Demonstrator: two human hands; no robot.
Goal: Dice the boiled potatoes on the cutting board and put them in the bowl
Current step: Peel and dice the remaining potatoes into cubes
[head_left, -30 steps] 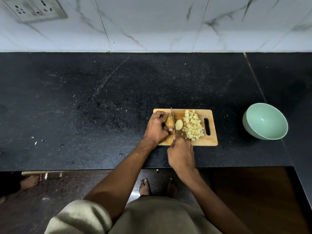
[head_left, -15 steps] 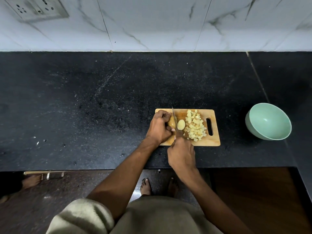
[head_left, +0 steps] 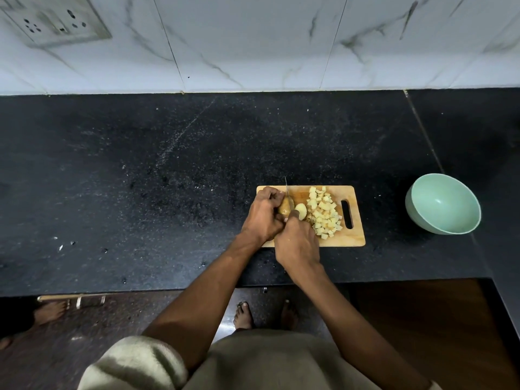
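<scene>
A wooden cutting board [head_left: 355,240] lies on the black counter. My left hand [head_left: 263,214] grips a brown-skinned potato [head_left: 284,207] at the board's left end. My right hand [head_left: 298,243] holds a knife [head_left: 287,192], its blade standing in the potato between the held part and a cut slice [head_left: 301,211] that lies just to the right. A heap of pale potato cubes [head_left: 323,215] covers the middle of the board. The mint-green bowl [head_left: 443,204] stands to the right of the board with nothing in it.
The black counter [head_left: 168,178] stretches far to the left of the board. A white marble-patterned wall with a socket plate [head_left: 53,21] runs along the back. My bare feet [head_left: 244,316] and another person's foot [head_left: 49,311] show on the floor below the counter's edge.
The knife has shifted slightly left onto the potato beside the cut slice. Both hands have stayed on the board; the view has drifted a little.
</scene>
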